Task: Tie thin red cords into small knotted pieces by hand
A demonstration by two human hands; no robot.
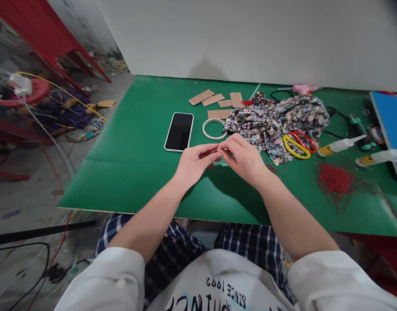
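My left hand (194, 165) and my right hand (245, 157) meet fingertip to fingertip above the green table, both pinched closed. What lies between the fingertips is too small and hidden to name. A bit of red thread (212, 165) shows just below the fingers, and more red strands (272, 169) lie beside my right hand. Behind the hands sits a white ring-shaped roll (205, 129). A phone (179, 131) with a dark screen lies beyond my left hand. Crumpled floral fabric (279, 119) spreads past my right hand, with scissors (296, 151) with yellow and red handles resting on it.
Cardboard pieces (219, 114) lie toward the back of the green table (120, 172). To the right are two glue bottles (337, 147), a red thread pile (336, 181), a green-handled tool (360, 129) and a blue board (391, 125). A white panel (250, 39) stands behind.
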